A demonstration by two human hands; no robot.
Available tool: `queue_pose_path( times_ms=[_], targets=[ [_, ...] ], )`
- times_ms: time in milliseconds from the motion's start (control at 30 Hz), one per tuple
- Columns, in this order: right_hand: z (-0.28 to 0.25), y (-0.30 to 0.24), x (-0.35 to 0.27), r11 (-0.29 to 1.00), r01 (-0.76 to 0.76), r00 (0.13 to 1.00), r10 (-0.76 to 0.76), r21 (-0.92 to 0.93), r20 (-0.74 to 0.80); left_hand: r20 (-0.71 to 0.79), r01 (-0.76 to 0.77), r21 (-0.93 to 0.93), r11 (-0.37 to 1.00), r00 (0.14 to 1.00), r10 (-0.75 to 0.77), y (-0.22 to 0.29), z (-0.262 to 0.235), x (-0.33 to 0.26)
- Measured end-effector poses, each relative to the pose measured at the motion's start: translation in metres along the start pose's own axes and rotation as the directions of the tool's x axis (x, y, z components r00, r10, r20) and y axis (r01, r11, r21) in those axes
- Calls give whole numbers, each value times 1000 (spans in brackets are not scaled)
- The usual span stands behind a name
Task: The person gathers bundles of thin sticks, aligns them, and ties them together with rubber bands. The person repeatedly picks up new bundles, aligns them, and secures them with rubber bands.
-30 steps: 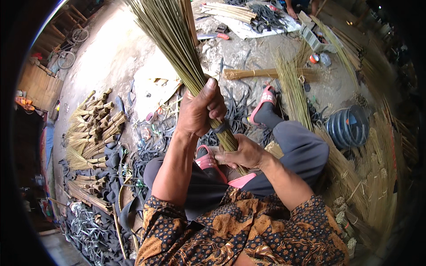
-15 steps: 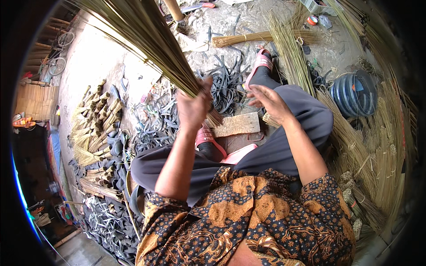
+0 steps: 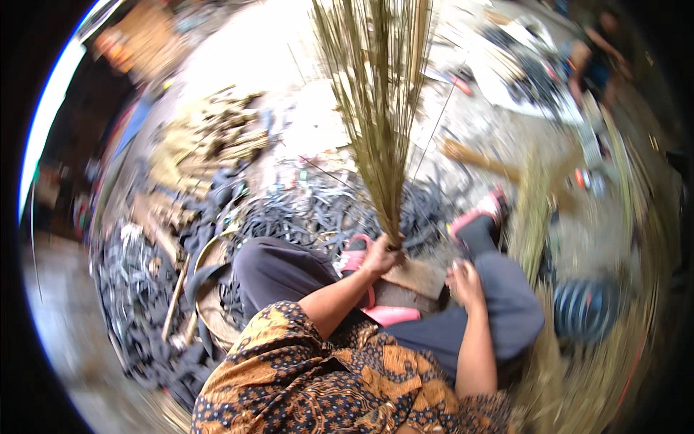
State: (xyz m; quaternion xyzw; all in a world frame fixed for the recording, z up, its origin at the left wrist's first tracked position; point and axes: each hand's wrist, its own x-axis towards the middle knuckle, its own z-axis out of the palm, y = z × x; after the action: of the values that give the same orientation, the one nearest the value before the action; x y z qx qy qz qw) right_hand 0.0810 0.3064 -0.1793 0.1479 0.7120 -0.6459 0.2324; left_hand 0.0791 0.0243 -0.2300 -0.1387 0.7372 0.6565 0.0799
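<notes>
My left hand (image 3: 380, 257) is wrapped round the lower end of a bundle of thin sticks (image 3: 383, 137), like broom ribs. The bundle stands upright, its free ends fanning out away from me, with a few stray sticks slanting off to the sides. Over my bent right leg, my right hand (image 3: 465, 282) is held with curled fingers; blur hides whether anything is in it. A short wooden board (image 3: 416, 279) lies between the two hands, just beyond my left fist. Black rubber-like strips (image 3: 289, 217) are heaped behind my pink sandals (image 3: 356, 257).
Small tied stick bundles (image 3: 210, 141) are piled at the left. A round basket-like tray (image 3: 215, 289) sits beside my left knee. Long loose sticks (image 3: 531, 217) and a blue ribbed plastic container (image 3: 585, 311) are on the right. Another person (image 3: 600, 58) is at the far right.
The bundle has swung from a leftward slant to upright, and its sticks fan wider. My left hand moved right and lower. My right hand went from spread fingers to curled. The head view turned.
</notes>
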Motion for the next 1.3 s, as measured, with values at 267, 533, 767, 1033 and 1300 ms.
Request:
queue_pose_path(
  times_ms=[267, 533, 767, 1033, 1300],
  targets=[
    [-24, 12, 1, 994, 65, 998, -65, -86, -1, -549, 127, 178, 976, 836, -9, 250, -291, 41],
    [-43, -44, -11, 946, 322, 918, -323, -42, -229, -786, -428, 12, 904, 555, 272, 323, -485, -8],
    [-149, -127, -80, 896, 441, 709, -384, -52, -592, -289, 162, -262, 951, 927, -237, 138, -378, 67],
    [-252, 13, -51, 989, -89, 513, -59, -121, -857, -182, 444, 148, 884, 891, -417, 126, -349, 66],
    [-247, 117, 14, 748, -579, 614, 137, -324, -778, -62, 563, 287, 775, 818, -572, 122, -356, 52]
  ],
)
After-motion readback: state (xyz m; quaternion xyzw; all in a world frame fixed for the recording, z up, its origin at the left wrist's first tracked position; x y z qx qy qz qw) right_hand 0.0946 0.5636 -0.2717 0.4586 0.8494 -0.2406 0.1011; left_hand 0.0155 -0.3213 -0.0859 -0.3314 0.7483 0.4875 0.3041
